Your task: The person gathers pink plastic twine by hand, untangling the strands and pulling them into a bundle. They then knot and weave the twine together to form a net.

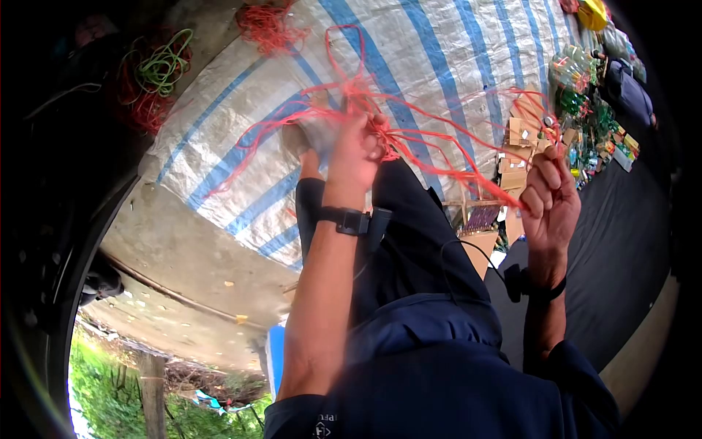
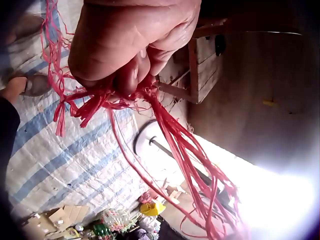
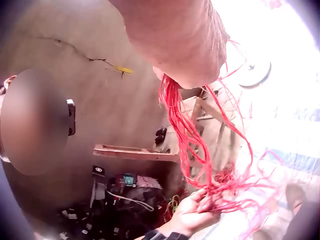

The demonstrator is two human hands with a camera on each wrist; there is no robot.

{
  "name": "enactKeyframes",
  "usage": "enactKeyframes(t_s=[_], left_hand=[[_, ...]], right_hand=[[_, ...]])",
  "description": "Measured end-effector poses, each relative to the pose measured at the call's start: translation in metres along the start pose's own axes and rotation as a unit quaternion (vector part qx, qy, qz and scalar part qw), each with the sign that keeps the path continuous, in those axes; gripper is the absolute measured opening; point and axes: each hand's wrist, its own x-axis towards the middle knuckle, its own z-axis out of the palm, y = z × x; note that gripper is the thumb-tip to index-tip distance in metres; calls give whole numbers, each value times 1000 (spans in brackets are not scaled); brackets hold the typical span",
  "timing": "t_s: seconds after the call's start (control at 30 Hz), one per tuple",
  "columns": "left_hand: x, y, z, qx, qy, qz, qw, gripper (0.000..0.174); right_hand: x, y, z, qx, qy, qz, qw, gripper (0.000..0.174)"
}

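Note:
A tangled bundle of red plastic twine stretches between the two hands. My left hand grips it near a knotted clump, with loose ends and a loop spreading out beyond the fist. In the left wrist view, curled fingers press around the twine, and several strands hang down from them. My right hand holds the other end of the strands, fingers curled, at the right of the head view. Long loops of twine drop from the right fist toward the left hand in the right wrist view.
A blue-and-white striped sheet covers the ground. On it, at the top left, lies a red twine pile; green cord lies farther left. Cardboard and plastic bottles are at the right. A wooden frame stands nearby.

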Motion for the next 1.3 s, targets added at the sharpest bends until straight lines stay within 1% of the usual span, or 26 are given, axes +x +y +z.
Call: enactKeyframes(t_s=[0.03, 0.1, 0.17, 0.23, 0.27, 0.33, 0.37, 0.43, 0.5, 0.57, 0.63, 0.7, 0.73, 0.77, 0.83, 0.93, 0.97, 1.03, 1.1, 1.17, 1.2, 1.3], left_hand=[[0, 4, -3, 1, 0, -2, 1000, 10], [0, 11, -7, -23, -54, -16, 998, 12], [-3, 17, -10, -20, -47, -5, 999, 15], [-9, 22, -10, -27, -62, -5, 998, 16], [-11, 22, -8, -26, -62, -6, 998, 16], [-14, 23, -4, -53, -23, 8, 998, 15], [-14, 23, -5, -52, -23, 6, 998, 15], [-11, 23, -9, -52, -44, 0, 998, 15], [-11, 21, -9, -43, -41, 1, 998, 16], [-13, 20, -5, -35, -39, 2, 999, 16], [-18, 16, 4, -30, 5, 41, 999, 17], [-26, 21, 8, -4, -63, 25, 998, 18], [-18, 22, 1, 3, -93, 23, 995, 17], [-14, 21, -6, 16, -72, 24, 997, 16], [-9, 21, -17, -11, -59, 31, 998, 16], [-10, 21, -20, 21, -32, 42, 998, 15], [-9, 20, -22, 22, -36, 36, 998, 15], [-11, 18, -20, 4, 8, 30, 1000, 15], [-10, 19, -21, 10, 5, 14, 1000, 14], [-10, 19, -26, 14, 30, 10, 999, 13], [-10, 19, -28, 22, 12, 6, 1000, 13], [-11, 22, -35, 21, -4, 7, 1000, 14]], right_hand=[[3, -7, -6, 0, 2, -2, 1000, 27], [7, -18, -19, -39, 19, -55, 998, 27], [10, -24, -26, -50, 18, -59, 997, 27], [11, -29, -35, -106, 45, -114, 987, 25], [11, -31, -37, -131, 56, -121, 982, 24], [12, -37, -44, -155, 67, -134, 977, 23], [12, -40, -49, -179, 78, -145, 970, 23], [16, -46, -57, -176, 81, -154, 969, 22], [18, -53, -66, -174, 87, -163, 967, 21], [20, -63, -76, -162, 110, -183, 963, 19], [22, -69, -85, -165, 100, -189, 963, 19], [25, -74, -91, -174, 128, -215, 952, 21], [26, -75, -94, -188, 134, -220, 948, 21], [26, -79, -101, -187, 142, -225, 946, 21], [25, -85, -115, -189, 150, -221, 945, 20], [24, -89, -123, -197, 156, -209, 945, 19], [22, -88, -124, -202, 185, -210, 939, 20], [21, -90, -134, -183, 176, -199, 947, 20], [22, -91, -143, -190, 185, -208, 941, 20], [22, -91, -148, -188, 220, -215, 933, 21], [23, -91, -152, -183, 251, -221, 924, 23], [24, -90, -161, -186, 281, -242, 910, 26]])
